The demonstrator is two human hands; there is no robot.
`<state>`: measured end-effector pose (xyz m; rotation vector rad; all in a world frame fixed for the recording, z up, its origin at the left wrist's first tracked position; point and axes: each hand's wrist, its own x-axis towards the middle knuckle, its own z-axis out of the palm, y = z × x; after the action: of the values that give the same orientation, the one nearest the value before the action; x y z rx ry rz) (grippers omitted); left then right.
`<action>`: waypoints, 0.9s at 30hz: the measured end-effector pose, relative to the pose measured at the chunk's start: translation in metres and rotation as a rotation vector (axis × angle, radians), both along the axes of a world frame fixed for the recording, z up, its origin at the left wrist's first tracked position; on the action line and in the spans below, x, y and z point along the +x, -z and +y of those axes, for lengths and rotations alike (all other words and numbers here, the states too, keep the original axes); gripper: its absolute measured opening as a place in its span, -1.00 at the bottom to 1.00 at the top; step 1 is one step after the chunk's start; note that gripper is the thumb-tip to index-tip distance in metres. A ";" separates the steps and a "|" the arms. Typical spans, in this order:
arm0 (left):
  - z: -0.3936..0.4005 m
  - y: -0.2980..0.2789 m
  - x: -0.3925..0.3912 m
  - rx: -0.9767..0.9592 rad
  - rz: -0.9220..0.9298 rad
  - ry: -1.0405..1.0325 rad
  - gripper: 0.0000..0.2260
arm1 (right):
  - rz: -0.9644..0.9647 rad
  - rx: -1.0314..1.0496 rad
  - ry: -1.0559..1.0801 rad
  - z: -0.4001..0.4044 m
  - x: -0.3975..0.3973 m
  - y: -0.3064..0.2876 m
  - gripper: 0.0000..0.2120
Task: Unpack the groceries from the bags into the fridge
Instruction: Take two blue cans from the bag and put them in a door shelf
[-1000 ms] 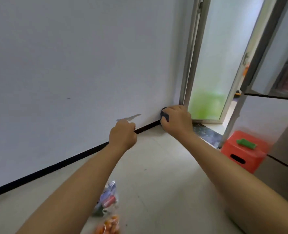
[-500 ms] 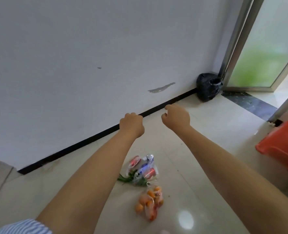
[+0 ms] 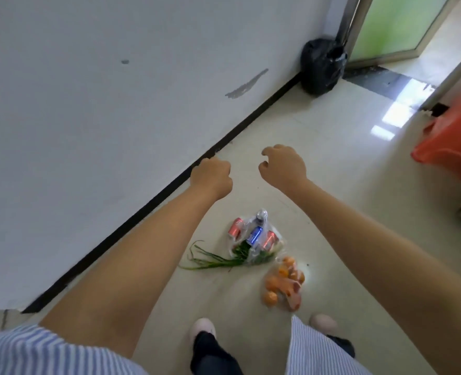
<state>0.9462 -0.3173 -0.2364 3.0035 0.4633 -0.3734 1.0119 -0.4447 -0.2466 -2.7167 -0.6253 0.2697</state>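
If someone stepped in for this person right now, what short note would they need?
Left hand: fingers curled, holding nothing. Right hand: loosely curled, also holding nothing.
Clear bag of cans and green onions lies on the floor just ahead of the feet; bag of oranges lies beside it, nearer the feet.
Done: nothing unpacked that can be seen. The fridge is out of view.
Left: pick up both bags and put everything in the fridge.

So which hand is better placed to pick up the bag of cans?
Probably the right hand: loosely open, above the bag of cans. The left hand is fisted nearer the wall.
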 end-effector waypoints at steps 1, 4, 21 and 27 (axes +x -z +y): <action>0.015 0.007 -0.002 -0.009 0.022 0.035 -0.70 | 0.028 -0.005 0.039 0.009 -0.005 0.008 -0.64; 0.056 0.028 -0.003 -0.029 0.110 0.126 -0.69 | 0.116 -0.040 0.124 0.034 -0.020 0.030 -0.62; 0.118 0.177 0.067 -0.086 0.425 0.418 -0.69 | 0.491 -0.163 0.501 0.062 -0.007 0.196 -0.70; 0.138 0.256 0.089 -0.071 0.472 0.573 -0.69 | 0.644 -0.078 0.662 0.081 -0.005 0.267 -0.77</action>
<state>1.0353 -0.1791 -0.4927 2.9045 -0.4042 -1.1159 1.0069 -0.3632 -0.5139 -2.5034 0.4570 0.9316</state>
